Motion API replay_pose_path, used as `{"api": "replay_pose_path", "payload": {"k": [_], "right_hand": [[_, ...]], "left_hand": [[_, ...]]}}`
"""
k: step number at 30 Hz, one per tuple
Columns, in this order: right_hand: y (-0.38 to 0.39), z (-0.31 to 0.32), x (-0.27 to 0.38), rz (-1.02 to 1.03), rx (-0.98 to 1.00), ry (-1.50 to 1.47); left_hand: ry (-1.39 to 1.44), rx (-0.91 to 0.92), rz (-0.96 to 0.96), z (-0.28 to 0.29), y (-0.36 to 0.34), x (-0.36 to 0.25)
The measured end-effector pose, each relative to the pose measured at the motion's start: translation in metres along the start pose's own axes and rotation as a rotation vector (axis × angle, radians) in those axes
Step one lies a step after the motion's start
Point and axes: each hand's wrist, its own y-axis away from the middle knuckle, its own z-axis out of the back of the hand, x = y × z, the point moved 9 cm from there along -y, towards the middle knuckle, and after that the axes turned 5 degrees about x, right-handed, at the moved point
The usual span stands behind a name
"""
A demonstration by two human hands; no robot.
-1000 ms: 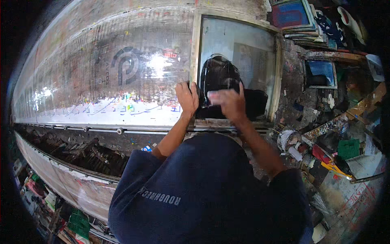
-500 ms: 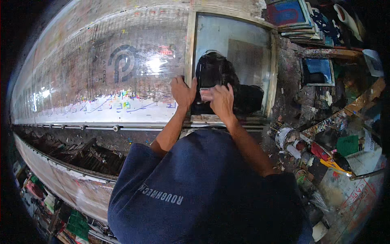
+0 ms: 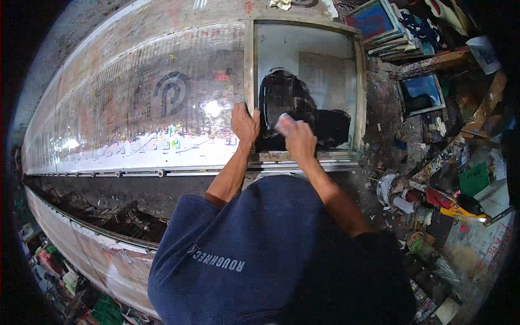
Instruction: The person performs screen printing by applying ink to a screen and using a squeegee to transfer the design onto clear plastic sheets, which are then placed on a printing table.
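Note:
A screen-printing frame [image 3: 358, 97] with pale wooden bars lies flat on the long table, its mesh [image 3: 330, 46] facing up. Black ink [image 3: 287, 97] spreads over the lower part of the mesh in a rounded patch, with a second patch at the lower right. My left hand [image 3: 245, 123] grips the left bar, thumb on the inner side and fingers on the outer. Over the ink, my right hand [image 3: 300, 140] is closed on a small pink-and-white piece [image 3: 283, 123], blurred; its kind I cannot make out.
Left of the frame, the long paint-spotted table [image 3: 108, 108] bears a dark printed emblem [image 3: 172, 93]. A metal rail [image 3: 127, 173] with small knobs runs along its near edge. More frames [image 3: 379, 24] are stacked at the far right. Cluttered tins and scraps [image 3: 395, 192] lie at the right.
My right hand has turned and shifted slightly, and the piece in it now tilts upward. My left hand stays on the frame's left bar. The whole view has shifted a little.

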Motion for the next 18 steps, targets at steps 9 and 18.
{"api": "replay_pose_path", "payload": {"k": [9,18], "right_hand": [[0.056,0.019,0.015,0.457,0.22,-0.2],[0.047,0.069,-0.285,-0.847,-0.481,-0.299]], "left_hand": [[0.138,0.021,0.023,0.0,0.0,-0.002],[0.25,-0.055,-0.064,0.036,0.006,-0.038]]}}
